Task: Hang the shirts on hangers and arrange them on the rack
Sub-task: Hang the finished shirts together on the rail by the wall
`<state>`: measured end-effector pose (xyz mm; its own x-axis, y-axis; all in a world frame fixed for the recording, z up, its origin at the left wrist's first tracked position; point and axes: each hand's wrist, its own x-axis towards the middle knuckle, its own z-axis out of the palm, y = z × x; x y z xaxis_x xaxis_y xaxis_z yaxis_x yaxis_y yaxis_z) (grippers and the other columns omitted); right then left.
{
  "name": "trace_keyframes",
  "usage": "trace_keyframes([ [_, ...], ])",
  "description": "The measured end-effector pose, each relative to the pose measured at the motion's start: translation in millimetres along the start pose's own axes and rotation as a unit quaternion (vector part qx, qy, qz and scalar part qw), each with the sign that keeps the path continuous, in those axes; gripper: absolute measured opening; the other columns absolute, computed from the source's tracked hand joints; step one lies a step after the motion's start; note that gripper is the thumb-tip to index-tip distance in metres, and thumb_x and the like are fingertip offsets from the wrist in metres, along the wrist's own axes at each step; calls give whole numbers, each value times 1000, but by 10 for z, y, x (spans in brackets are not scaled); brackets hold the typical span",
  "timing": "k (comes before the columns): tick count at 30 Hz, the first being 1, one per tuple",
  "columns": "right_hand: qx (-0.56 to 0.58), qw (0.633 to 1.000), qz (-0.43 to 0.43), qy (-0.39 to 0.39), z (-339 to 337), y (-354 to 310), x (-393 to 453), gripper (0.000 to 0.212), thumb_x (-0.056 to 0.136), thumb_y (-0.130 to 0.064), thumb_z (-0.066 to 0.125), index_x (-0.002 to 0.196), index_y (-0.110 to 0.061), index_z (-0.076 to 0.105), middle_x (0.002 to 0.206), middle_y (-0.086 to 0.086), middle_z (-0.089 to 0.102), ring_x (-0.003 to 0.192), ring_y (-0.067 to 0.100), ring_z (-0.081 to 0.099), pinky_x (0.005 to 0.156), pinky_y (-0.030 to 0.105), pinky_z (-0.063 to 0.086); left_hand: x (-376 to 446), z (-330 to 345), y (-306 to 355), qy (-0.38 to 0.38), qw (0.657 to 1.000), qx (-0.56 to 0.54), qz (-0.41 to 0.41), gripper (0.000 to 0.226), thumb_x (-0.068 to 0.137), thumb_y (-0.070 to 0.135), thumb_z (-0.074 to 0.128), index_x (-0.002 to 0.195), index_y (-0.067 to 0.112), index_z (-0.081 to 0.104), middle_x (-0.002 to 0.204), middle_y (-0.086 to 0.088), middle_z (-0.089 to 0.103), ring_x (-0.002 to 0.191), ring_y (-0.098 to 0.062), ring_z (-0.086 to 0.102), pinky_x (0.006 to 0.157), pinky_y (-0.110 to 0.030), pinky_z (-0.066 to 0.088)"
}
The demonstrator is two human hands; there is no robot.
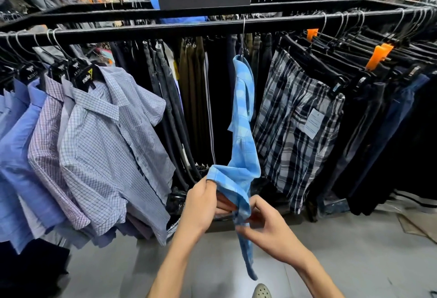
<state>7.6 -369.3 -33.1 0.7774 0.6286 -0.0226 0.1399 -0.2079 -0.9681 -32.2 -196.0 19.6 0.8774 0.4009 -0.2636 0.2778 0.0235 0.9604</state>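
light: even, bright, diffuse from overhead | shadows: soft, deep among dark trousers (pixel 383 117) | distortion: rack rail (pixel 165 31) is bowed by wide angle | blur: top corners are smeared, centre is rendered sharp

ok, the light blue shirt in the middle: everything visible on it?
The light blue shirt looks like soft woven cotton with a faint paler check. It hangs narrow and bunched, collar up, from a wire hanger hook on the black rail, between dark trousers and plaid shorts. Its lower part is gathered up: the left hand grips a fold, the right hand pinches the edge. One strip dangles below.
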Motion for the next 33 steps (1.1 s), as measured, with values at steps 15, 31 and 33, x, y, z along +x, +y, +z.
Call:
trace_keyframes([
  [15, 4, 955, 50, 291, 352, -89, 26, 26, 107, -36, 39, 88, -20, 49, 66, -10, 58, 59, 3, 51, 61, 33, 41, -230, -292, -373, 172, 849, 342, 364, 30, 77, 2, 77, 96, 24, 70, 93, 15, 58, 77, 0, 60, 67, -20, 51],
  [31, 45, 964, 71, 252, 542, 119, 156, 46, 73, -31, 89, 102, -30, 53, 92, 2, 55, 74, 11, 54, 70, 32, 53, -416, -279, -159, 164, 930, 176, 279, 24, 102, 11, 54, 81, 17, 65, 68, 8, 67, 67, -8, 66, 61, -8, 42],
  [33, 12, 976, 63, 207, 535, 141, 199, 39, 76, -32, 86, 103, -35, 58, 99, -2, 58, 79, 11, 59, 73, 29, 53, -420, -291, -193, 162, 927, 190, 281, 26, 103, 12, 53, 80, 17, 64, 73, 8, 64, 70, -12, 65, 63, -13, 44],
])
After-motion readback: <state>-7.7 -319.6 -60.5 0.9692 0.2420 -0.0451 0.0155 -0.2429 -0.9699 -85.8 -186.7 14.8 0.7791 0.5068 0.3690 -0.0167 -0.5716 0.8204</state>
